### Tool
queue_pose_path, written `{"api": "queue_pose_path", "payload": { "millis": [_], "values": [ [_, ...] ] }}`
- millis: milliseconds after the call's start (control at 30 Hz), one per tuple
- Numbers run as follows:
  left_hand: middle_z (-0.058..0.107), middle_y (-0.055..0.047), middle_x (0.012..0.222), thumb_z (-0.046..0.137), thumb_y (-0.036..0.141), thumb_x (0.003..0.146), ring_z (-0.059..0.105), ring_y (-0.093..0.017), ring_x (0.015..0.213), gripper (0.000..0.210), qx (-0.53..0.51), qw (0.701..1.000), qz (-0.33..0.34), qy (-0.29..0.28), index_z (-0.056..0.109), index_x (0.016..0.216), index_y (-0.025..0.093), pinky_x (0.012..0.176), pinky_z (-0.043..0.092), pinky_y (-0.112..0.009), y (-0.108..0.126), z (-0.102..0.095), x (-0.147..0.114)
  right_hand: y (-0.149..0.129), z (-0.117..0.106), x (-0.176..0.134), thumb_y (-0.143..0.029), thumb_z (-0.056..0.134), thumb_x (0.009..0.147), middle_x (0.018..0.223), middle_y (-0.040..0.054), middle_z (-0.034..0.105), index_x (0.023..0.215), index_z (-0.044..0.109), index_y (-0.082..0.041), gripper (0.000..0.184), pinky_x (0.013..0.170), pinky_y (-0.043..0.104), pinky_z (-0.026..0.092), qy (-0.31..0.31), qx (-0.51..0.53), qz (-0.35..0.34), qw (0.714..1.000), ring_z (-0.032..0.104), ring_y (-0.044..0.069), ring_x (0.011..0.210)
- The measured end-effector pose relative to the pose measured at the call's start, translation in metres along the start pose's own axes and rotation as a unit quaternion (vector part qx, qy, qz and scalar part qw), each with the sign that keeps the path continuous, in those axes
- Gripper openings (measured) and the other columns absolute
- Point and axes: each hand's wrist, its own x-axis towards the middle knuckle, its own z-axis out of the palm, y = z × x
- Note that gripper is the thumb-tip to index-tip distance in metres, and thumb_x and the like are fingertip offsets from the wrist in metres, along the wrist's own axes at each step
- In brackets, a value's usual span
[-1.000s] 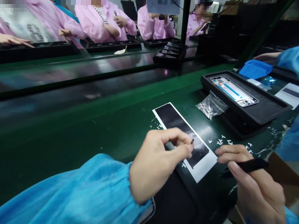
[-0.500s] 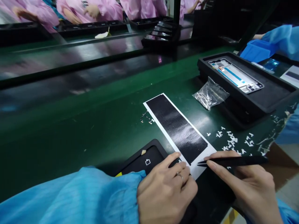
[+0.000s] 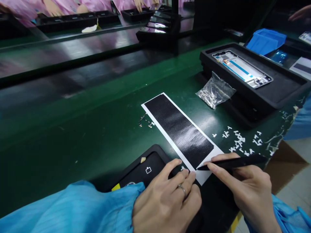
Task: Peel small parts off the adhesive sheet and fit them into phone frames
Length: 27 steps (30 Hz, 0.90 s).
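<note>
Right hand: my right hand (image 3: 247, 187) pinches thin black tweezers (image 3: 233, 162) between thumb and fingers.
Tweezer tip: it touches the near end of the black sticker sheet (image 3: 181, 131), right at the white edge.
Left hand: my left hand (image 3: 167, 200) lies flat and loose, fingers half curled. The fingertips (image 3: 178, 161) rest by the sheet's near corner, on a black tray (image 3: 143, 161). It grips nothing.
Sheet: it lies flat on the green surface (image 3: 97, 129).
Nearby: small white bits (image 3: 240, 140) lie just beside the sheet.
</note>
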Motion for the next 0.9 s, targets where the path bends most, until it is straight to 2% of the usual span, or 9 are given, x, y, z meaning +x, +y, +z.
{"api": "queue_pose_path", "payload": {
  "millis": [267,367,500,600,667,733,767,833,900],
  "values": [
    [0.073,-0.009,0.082,0.025,0.004,0.090,0.066,-0.017,0.076,0.039,-0.018,0.999,0.027,-0.011,0.059,0.074,0.016,0.105,0.034,-0.037,-0.004,-0.004,0.001,-0.001,0.000,0.003,-0.025,0.068,0.076,0.065,-0.0061,0.067,0.069,0.069,-0.023,0.007,0.056,0.016,0.054,-0.013,0.012,0.009,1.000,0.064,0.011,0.055],
    [0.073,-0.009,0.082,0.023,0.005,0.092,0.067,-0.016,0.080,0.041,-0.021,0.999,0.033,-0.008,0.059,0.075,0.016,0.108,0.031,-0.035,-0.005,-0.003,0.003,-0.002,0.000,0.003,-0.027,0.069,0.074,0.063,-0.0053,0.066,0.066,0.070,-0.024,0.010,0.054,0.016,0.053,-0.016,0.039,0.043,0.998,0.064,0.012,0.056],
    [0.073,-0.009,0.082,0.025,0.004,0.092,0.067,-0.016,0.080,0.039,-0.026,0.999,0.034,-0.003,0.058,0.076,0.015,0.110,0.026,-0.034,-0.005,-0.001,0.002,0.003,-0.001,0.004,-0.031,0.069,0.075,0.067,-0.0026,0.068,0.068,0.071,-0.025,0.010,0.047,0.016,0.049,-0.020,0.135,0.109,0.985,0.063,0.013,0.057],
    [0.073,-0.007,0.082,0.028,0.005,0.090,0.067,-0.016,0.079,0.034,-0.065,0.998,0.011,0.003,0.058,0.078,0.015,0.106,0.031,-0.035,-0.006,-0.003,0.003,0.005,-0.002,0.006,-0.027,0.069,0.075,0.064,-0.0014,0.066,0.070,0.071,-0.025,0.007,0.049,0.018,0.051,-0.004,0.212,0.117,0.970,0.062,0.012,0.055],
    [0.072,-0.003,0.079,0.031,0.009,0.090,0.065,-0.015,0.073,0.031,-0.127,0.990,-0.063,-0.007,0.059,0.078,0.018,0.094,0.043,-0.032,-0.006,-0.008,0.010,0.003,-0.002,0.007,-0.025,0.069,0.074,0.067,0.0011,0.067,0.068,0.072,-0.024,0.007,0.051,0.020,0.053,0.038,0.234,0.107,0.966,0.064,0.015,0.058],
    [0.069,0.001,0.071,0.039,0.014,0.087,0.063,-0.014,0.067,0.026,-0.197,0.960,-0.192,-0.054,0.060,0.073,0.021,0.072,0.047,-0.027,-0.007,-0.017,0.021,-0.001,-0.002,0.009,-0.025,0.072,0.069,0.067,0.0034,0.068,0.065,0.072,-0.022,0.005,0.053,0.023,0.055,0.087,0.247,0.104,0.959,0.066,0.018,0.061],
    [0.068,0.003,0.067,0.043,0.015,0.085,0.062,-0.014,0.065,0.024,-0.229,0.933,-0.262,-0.093,0.060,0.069,0.021,0.065,0.044,-0.026,-0.008,-0.021,0.029,-0.004,-0.002,0.010,-0.026,0.073,0.066,0.065,0.0039,0.067,0.063,0.072,-0.021,0.005,0.053,0.024,0.056,0.111,0.248,0.106,0.957,0.066,0.019,0.060],
    [0.067,0.005,0.061,0.048,0.013,0.081,0.061,-0.014,0.068,0.022,-0.279,0.868,-0.366,-0.185,0.060,0.064,0.020,0.063,0.040,-0.025,-0.009,-0.030,0.044,-0.010,-0.002,0.010,-0.026,0.075,0.062,0.062,0.0045,0.067,0.060,0.071,-0.020,0.007,0.055,0.024,0.057,0.137,0.237,0.107,0.956,0.067,0.020,0.058],
    [0.068,0.006,0.061,0.049,0.008,0.079,0.061,-0.015,0.072,0.024,-0.303,0.823,-0.413,-0.244,0.061,0.061,0.019,0.070,0.038,-0.027,-0.009,-0.035,0.056,-0.013,-0.002,0.011,-0.025,0.075,0.062,0.061,0.0045,0.067,0.059,0.071,-0.020,0.007,0.056,0.021,0.057,0.139,0.216,0.097,0.962,0.067,0.019,0.057]
  ]
}}
